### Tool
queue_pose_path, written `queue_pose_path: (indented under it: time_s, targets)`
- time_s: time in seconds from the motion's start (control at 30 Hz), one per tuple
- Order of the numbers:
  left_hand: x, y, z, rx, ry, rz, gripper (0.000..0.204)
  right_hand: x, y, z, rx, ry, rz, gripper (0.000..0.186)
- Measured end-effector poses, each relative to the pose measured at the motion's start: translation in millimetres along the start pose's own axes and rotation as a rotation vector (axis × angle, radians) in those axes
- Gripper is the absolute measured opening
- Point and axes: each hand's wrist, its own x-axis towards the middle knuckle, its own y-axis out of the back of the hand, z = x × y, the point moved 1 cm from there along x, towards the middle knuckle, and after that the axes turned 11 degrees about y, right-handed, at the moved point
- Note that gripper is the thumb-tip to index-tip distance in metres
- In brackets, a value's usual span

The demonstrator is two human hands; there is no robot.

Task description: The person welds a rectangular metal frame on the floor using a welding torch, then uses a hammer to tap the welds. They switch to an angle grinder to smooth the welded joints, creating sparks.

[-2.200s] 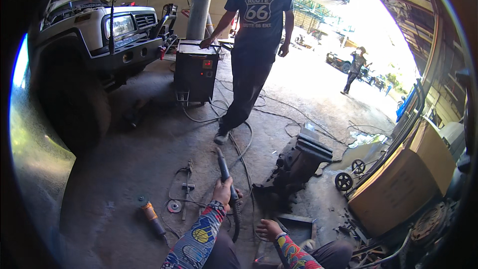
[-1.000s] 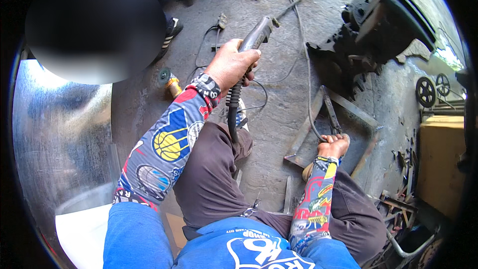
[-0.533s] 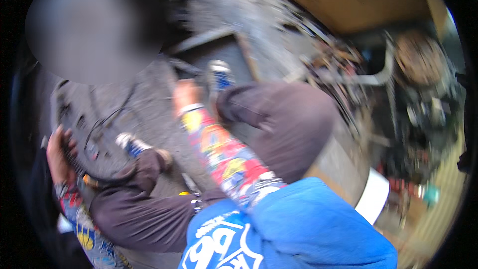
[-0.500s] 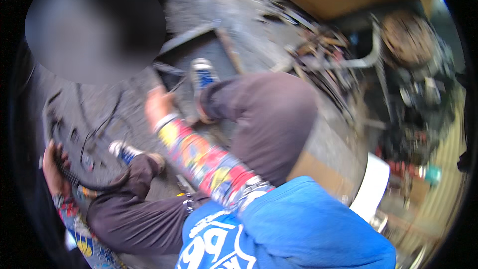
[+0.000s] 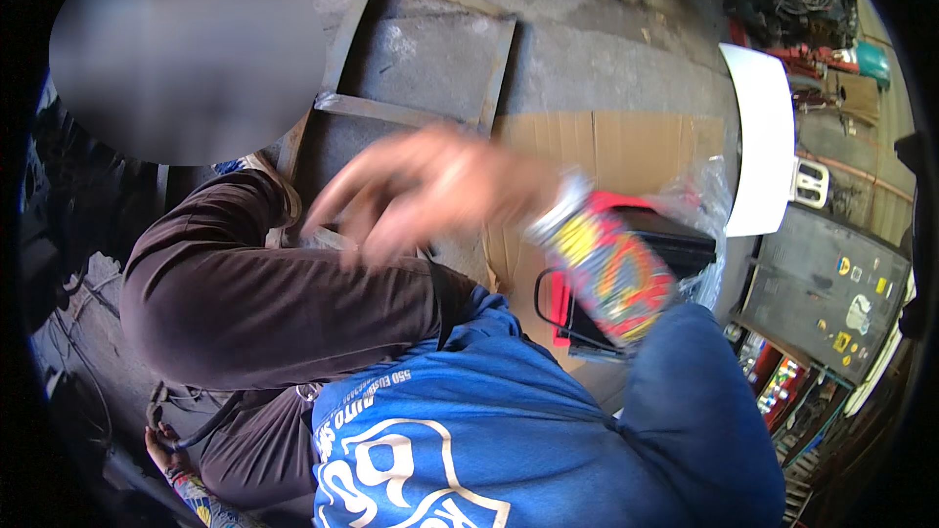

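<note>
My right hand [image 5: 440,186] reaches across the middle of the view, above my bent leg. Motion smears it, but its fingers look apart and I see nothing in them. At the lower left, my left hand [image 5: 161,445] is closed round a thick black cable [image 5: 205,428] beside my other leg. The cable curves from that hand toward the leg; its far end is hidden. Beyond my right hand, a rectangular metal frame [image 5: 421,117] lies flat on the floor. Under my right forearm is a red and black case [image 5: 675,240] with a black handle.
A flattened cardboard sheet [image 5: 626,142] lies on the concrete, with clear plastic wrap [image 5: 709,186] by the case. Farther right are a white curved panel [image 5: 758,137] and a grey cabinet [image 5: 827,288] with stickers. Thin cables [image 5: 88,352] trail at left.
The view has swung to the right, bringing the cardboard and the red and black case into sight. My right hand has lifted off the floor area and come back over my leg.
</note>
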Motion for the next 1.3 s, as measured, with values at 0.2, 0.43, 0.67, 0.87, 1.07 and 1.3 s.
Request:
queue_pose_path:
  time_s: [0.2, 0.43, 0.67, 0.87, 1.07, 1.3]
  targets:
    - [5, 4, 21, -0.008, 0.088, 0.005, 0.036, -144, 94, 145, -0.979, -0.732, 0.571, 0.029]
    - [-49, 24, -3, 0.072, 0.124, -0.538, 0.034, -76, 87, 330, -1.267, -0.793, 0.293, 0.028]
    - [-99, 12, -52, -0.070, -0.118, 0.182, 0.038, -63, 98, 381, -1.562, -0.841, -0.079, 0.019]
    - [-110, 13, -56, -0.097, -0.064, 0.242, 0.039, -64, 114, 390, -1.439, -0.752, -0.112, 0.020]
    - [-98, 40, -52, -0.118, -0.006, 0.174, 0.039, -22, 131, 356, -1.323, -0.449, -0.065, 0.032]
    - [-76, 61, -51, -0.266, 0.035, 0.002, 0.038, 51, 128, 289, -1.132, -0.742, 0.035, 0.034]
